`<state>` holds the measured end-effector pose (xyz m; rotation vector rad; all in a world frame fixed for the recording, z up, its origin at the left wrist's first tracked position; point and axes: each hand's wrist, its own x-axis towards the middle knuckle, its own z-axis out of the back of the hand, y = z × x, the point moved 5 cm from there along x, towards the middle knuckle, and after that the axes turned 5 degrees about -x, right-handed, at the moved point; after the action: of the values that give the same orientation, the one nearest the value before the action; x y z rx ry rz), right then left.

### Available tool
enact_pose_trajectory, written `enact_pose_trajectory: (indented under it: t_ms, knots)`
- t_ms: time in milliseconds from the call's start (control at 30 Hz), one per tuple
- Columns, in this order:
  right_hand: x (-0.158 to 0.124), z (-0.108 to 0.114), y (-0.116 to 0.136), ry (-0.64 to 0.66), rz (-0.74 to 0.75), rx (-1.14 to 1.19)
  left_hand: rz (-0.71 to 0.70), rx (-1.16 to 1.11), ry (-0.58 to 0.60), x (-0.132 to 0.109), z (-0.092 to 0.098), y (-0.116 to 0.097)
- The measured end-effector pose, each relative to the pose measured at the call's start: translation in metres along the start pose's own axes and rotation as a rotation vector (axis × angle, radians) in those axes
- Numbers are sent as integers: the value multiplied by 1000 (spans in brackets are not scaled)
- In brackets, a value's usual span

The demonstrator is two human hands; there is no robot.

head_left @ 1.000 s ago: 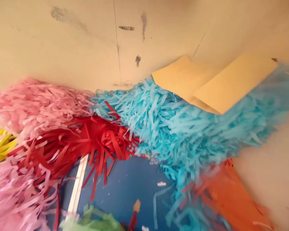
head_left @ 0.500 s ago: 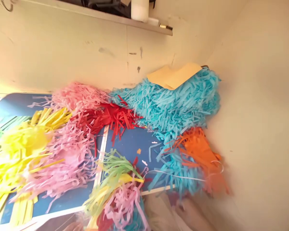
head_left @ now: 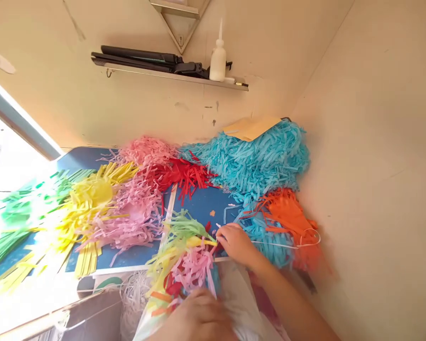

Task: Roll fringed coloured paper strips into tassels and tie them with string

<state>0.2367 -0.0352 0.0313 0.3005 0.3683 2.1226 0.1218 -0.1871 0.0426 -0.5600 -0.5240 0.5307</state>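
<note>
A multicoloured fringed tissue-paper garland [head_left: 195,265] in green, yellow, pink and red hangs over the table's front edge towards me. My right hand [head_left: 236,244] is closed in a pinch at its upper end, on a thin white string [head_left: 275,244] that runs off to the right. Low in the view, my left hand [head_left: 199,317] lies by the garland's lower part. It is smeared by motion and its fingers cannot be made out. Beside my right hand are a bunch of blue fringed paper [head_left: 270,237] and an orange one [head_left: 291,213].
On the blue table [head_left: 202,203] lie pink, yellow [head_left: 88,199], green and red fringed paper. A large blue fringed heap [head_left: 255,166] with a tan sheet [head_left: 252,129] rests against the wall. A shelf above holds a white bottle [head_left: 217,64]. Tangled white string [head_left: 135,293] is below the edge.
The view has tilted up and shifted left. My right hand has risen from below the table edge to the garland's upper end. My left hand shows more fully at the bottom.
</note>
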Motion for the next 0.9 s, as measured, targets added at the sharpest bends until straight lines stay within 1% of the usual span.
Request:
enact_pose_trajectory:
  t_ms: [33, 67, 100, 133, 167, 200, 233, 300, 333, 367, 400, 433, 467, 500, 533, 600, 633, 700, 733, 767, 833, 900]
  knots:
    - [-3, 8, 3, -14, -15, 30, -35, 91, 44, 11, -14, -1]
    - [-6, 16, 7, -33, -27, 57, -23, 198, 64, 18, -24, 2]
    - [-9, 26, 9, -57, -37, 79, 23, 312, 62, 20, -27, 9]
    - [-14, 36, 11, -84, -46, 99, 81, 411, 49, 17, -24, 18]
    - [-18, 46, 13, -111, -58, 112, 149, 489, 19, 11, -14, 28]
    - [-22, 56, 14, -134, -72, 112, 212, 539, -22, 1, 1, 38]
    - [-27, 65, 15, -141, -83, 109, 254, 570, -71, -10, 22, 45]
    - [-33, 78, 21, -104, -93, 158, 344, 632, -179, -30, 71, 55]
    - [-35, 83, 26, -80, -92, 204, 378, 682, -250, -38, 95, 55]
    - [-35, 88, 33, -65, -84, 248, 399, 735, -316, -42, 116, 51]
    - [-35, 93, 42, -59, -69, 280, 424, 774, -419, -43, 133, 44]
    - [-33, 98, 52, -62, -47, 297, 435, 781, -527, -42, 143, 35]
    - [-30, 103, 64, -74, -20, 298, 418, 750, -621, -36, 147, 24]
    - [-27, 108, 76, -84, 17, 291, 365, 685, -686, -28, 144, 12]
    - [-24, 112, 89, -87, 64, 281, 291, 597, -701, -16, 136, 2]
    - [-20, 121, 112, -97, 167, 262, 176, 483, -706, 8, 119, -14]
    - [-19, 128, 120, -119, 211, 251, 138, 437, -707, 18, 114, -18]
    - [-23, 147, 130, -193, 255, 229, 120, 348, -690, 29, 112, -20]
    - [-27, 159, 130, -240, 247, 221, 135, 302, -654, 32, 115, -18]
    - [-34, 173, 128, -289, 223, 213, 157, 261, -598, 32, 119, -16]
    - [-55, 205, 118, -407, 138, 184, 204, 212, -442, 27, 130, -12]
    - [-86, 240, 103, -601, 1, 114, 236, 208, -282, 20, 139, -10]
